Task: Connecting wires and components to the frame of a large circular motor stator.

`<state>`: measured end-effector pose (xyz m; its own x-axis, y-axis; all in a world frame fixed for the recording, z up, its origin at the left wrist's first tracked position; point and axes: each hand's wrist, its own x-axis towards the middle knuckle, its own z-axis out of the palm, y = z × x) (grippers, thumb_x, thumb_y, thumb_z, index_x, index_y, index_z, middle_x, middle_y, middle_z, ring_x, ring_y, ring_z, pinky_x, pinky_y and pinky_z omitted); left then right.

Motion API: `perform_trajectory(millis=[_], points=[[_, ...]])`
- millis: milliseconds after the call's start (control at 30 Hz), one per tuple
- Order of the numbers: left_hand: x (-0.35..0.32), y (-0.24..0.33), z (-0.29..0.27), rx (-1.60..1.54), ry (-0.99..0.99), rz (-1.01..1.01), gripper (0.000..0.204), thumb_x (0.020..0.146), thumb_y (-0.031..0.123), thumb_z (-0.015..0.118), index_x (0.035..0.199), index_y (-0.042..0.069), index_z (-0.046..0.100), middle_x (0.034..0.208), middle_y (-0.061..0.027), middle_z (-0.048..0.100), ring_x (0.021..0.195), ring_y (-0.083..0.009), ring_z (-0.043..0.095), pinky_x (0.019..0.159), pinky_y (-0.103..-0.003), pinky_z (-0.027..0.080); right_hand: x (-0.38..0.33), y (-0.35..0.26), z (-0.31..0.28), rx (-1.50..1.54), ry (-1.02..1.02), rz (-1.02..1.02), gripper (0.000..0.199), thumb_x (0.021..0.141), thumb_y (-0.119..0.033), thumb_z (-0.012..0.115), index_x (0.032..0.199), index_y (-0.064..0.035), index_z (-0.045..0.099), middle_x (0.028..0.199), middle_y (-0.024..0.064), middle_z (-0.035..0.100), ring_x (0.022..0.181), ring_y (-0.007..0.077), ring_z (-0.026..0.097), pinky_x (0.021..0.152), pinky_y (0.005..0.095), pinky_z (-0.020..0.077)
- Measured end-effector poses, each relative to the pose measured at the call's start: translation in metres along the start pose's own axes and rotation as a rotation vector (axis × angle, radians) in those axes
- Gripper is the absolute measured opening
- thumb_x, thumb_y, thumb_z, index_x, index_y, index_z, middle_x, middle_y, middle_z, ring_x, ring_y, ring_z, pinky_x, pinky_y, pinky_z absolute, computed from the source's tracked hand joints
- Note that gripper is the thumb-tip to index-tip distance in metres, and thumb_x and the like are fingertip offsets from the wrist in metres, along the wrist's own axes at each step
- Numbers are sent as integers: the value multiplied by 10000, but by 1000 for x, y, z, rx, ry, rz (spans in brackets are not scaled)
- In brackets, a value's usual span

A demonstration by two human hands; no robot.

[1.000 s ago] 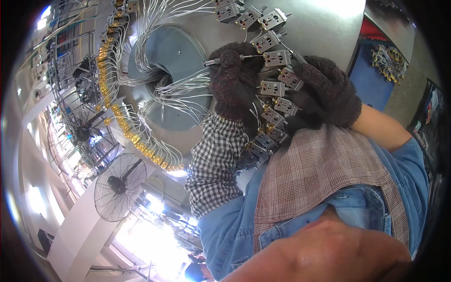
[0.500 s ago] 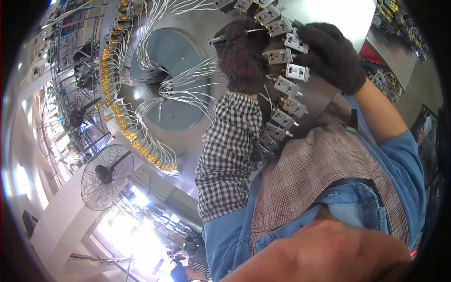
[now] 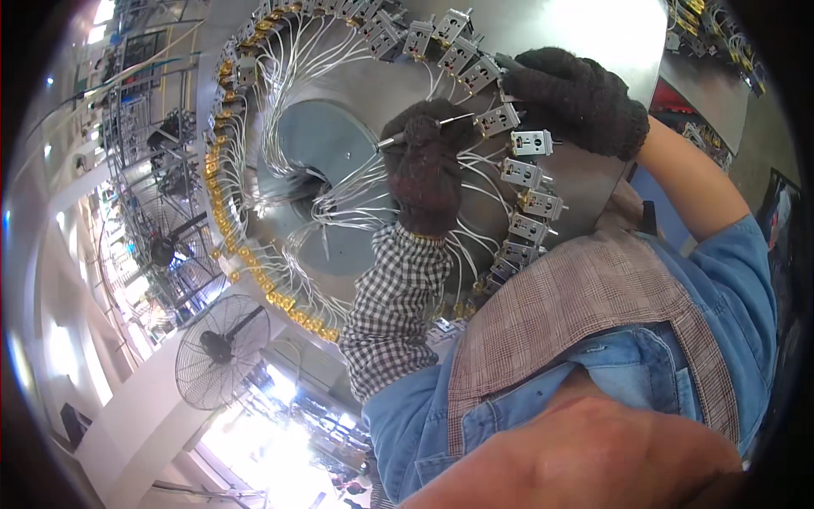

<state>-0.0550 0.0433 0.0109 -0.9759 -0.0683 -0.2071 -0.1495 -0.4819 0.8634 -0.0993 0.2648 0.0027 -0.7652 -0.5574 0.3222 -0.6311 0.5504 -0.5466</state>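
My left hand [image 3: 424, 174], in a dark knit glove below a checkered sleeve, is closed around a thin metal tool [image 3: 392, 140] like a slim screwdriver. The tool's narrow tip points right, up to a small silver metal box [image 3: 497, 120]. Just above and right of that box, my right hand [image 3: 577, 106] in a matching glove has its fingers bent together against the row of boxes. What lies in its fingers is hidden. Other small metal boxes [image 3: 541, 204] curve down the right side, with white wires [image 3: 483, 161] running inward from them.
A grey disc [image 3: 326, 246] sits mid-table, with wire bundles [image 3: 275, 144] fanning from its centre. Brass-coloured terminals [image 3: 284, 303] line the left rim. More wired parts [image 3: 721, 34] lie on a surface at the upper right. A large fan [image 3: 219, 348] stands at the lower left.
The scene has shifted right and down in view. My left hand has come down and lies below the upper boxes, its tool tip at a lower box. My right hand has moved slightly left.
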Motion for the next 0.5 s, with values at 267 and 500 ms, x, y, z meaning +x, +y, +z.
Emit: perform_trajectory(millis=[267,500], points=[[6,-1,-27,-137,-61,-32,254,891,107,508,1083,-57,491,954,-191,586,837,-273,622,558,-238,549,13,-16,4,29,8,-60,441,729,-156,693,1148,-154,554,1083,132,565,938,327,593,748,407,514],[6,-4,-31,0,-199,-24,280,945,179,446,1131,-30,446,1060,-209,572,929,-300,611,744,-350,561,-6,-29,41,91,281,-8,491,695,-48,707,1150,-56,523,1074,139,579,989,325,559,813,394,478]])
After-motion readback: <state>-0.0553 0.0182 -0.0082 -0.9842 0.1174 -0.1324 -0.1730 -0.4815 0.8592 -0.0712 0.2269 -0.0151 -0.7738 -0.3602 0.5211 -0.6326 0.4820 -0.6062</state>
